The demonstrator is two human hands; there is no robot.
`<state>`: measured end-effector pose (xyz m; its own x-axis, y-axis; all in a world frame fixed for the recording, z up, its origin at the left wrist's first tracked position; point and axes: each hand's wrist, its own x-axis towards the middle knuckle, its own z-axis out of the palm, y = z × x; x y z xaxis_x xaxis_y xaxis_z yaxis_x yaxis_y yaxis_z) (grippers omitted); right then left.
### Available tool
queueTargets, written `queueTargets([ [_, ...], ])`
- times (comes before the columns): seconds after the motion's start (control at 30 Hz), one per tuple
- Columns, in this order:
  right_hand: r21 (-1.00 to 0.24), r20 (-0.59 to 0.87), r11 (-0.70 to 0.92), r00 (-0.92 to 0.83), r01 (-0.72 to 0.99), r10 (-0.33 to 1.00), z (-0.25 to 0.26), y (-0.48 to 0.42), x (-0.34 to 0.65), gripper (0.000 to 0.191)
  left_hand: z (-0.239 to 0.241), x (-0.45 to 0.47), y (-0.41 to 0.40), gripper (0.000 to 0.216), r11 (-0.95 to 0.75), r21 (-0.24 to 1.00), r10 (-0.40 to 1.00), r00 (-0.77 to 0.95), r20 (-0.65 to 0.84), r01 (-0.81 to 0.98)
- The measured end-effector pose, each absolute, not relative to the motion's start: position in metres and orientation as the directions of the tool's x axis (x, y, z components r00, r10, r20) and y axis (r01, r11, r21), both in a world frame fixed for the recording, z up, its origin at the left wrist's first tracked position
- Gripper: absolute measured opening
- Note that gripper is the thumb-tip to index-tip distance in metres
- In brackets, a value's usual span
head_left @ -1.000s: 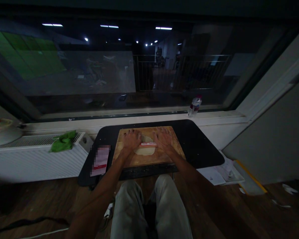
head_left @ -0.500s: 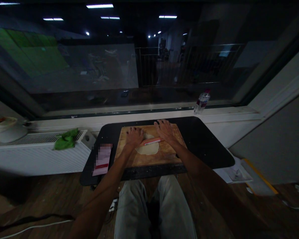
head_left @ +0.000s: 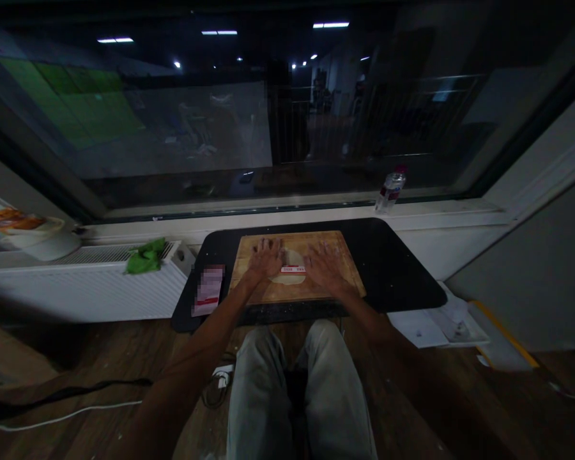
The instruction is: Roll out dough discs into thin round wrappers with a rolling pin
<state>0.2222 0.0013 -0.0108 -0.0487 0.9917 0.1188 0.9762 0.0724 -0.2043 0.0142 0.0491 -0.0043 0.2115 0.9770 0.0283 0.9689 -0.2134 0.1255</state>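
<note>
My left hand (head_left: pixel 267 257) and right hand (head_left: pixel 322 263), fingers spread, partly hide a red-and-white stick (head_left: pixel 293 269), pale flat dough (head_left: pixel 287 279) beneath, crumpled green cloth (head_left: pixel 145 258) leftward, clear plastic bottle (head_left: pixel 390 190) on white windowsill (head_left: pixel 426 218).

Board (head_left: pixel 287 294) on the table (head_left: pixel 397 268), dough (head_left: pixel 290 280) on that, rolling pin (head_left: pixel 293 269) across it between left hand (head_left: pixel 267 257) and right hand (head_left: pixel 322 265); bottle (head_left: pixel 390 190) behind, right; cloth (head_left: pixel 145 257) left, on the radiator (head_left: pixel 119 297)!
</note>
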Motion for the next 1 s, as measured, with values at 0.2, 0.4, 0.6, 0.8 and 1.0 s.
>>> queueTargets([
  [0.2,-0.168,0.143,0.061,-0.037,0.984,0.989,-0.015,-0.034,0.212,0.065,-0.014,0.007,0.054,0.065,-0.293,0.119,0.956,0.292,0.030,0.949],
  [0.4,-0.152,0.168,0.006,0.020,0.988,0.985,-0.014,-0.057,0.199,0.063,-0.017,0.000,0.050,0.064,-0.388,0.085,0.921,0.382,0.078,0.918],
  [0.6,-0.170,0.203,-0.039,0.073,0.985,0.977,-0.011,-0.075,0.186,0.061,-0.017,-0.005,0.048,0.064,-0.455,0.058,0.888,0.449,0.093,0.888],
  [0.8,-0.201,0.204,-0.058,0.100,0.978,0.974,-0.004,-0.086,0.177,0.059,-0.014,-0.008,0.049,0.061,-0.523,0.046,0.848,0.515,0.125,0.851],
  [1.0,-0.204,0.182,-0.066,0.104,0.977,0.978,-0.007,-0.088,0.174,0.064,-0.011,-0.007,0.048,0.060,-0.536,0.040,0.841,0.530,0.113,0.843],
])
